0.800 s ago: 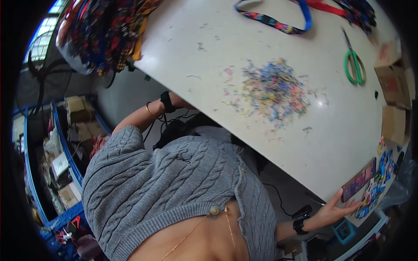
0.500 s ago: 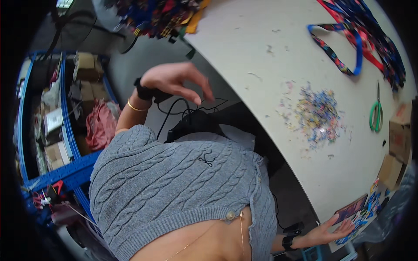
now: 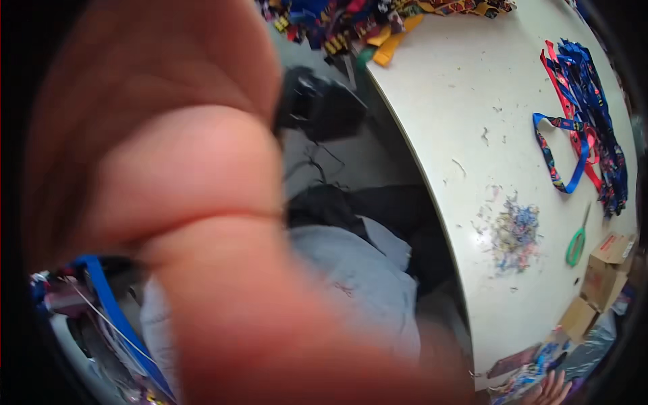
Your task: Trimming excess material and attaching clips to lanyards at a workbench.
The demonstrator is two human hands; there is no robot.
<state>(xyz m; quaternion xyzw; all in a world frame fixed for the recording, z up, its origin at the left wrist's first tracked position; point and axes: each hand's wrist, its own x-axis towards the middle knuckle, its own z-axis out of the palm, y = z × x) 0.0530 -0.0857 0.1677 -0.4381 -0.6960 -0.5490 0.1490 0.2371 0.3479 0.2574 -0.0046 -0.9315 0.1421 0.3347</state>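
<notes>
A: What is the left hand [image 3: 196,169] doing?
B: It is looming, blurred, at nine o'clock, right before the lens, where a moment ago it was hanging beside the table. It is hiding much of that side. Its fingertips aren't showing clearly, so I cannot tell whether it is gripping anything.
A: And further right?
B: A heap of patterned lanyards [image 3: 344,27] is hanging over the table corner at twelve o'clock. Across the white table [image 3: 439,108], at three o'clock, a patch of coloured clippings [image 3: 516,233] is lying loose.
A: Where is the phone?
B: The phone [image 3: 511,362] is lying at four o'clock, near the table's close end. Just beyond it, the right hand [image 3: 553,389] is reaching over small colourful pieces [image 3: 545,352]; its fingers are spreading apart, with nothing visibly clasped. Whether it is touching the pieces, I cannot tell.
A: What about the far right?
B: A looped lanyard [image 3: 576,181] is resting toward three o'clock, green-handled scissors [image 3: 576,247] just below it, dark blue lanyards [image 3: 611,155] and cardboard boxes [image 3: 599,283] bordering them.
A: So what is that change meaning?
B: Neither hand is handling the lanyards or scissors; they are lying untouched.
</notes>
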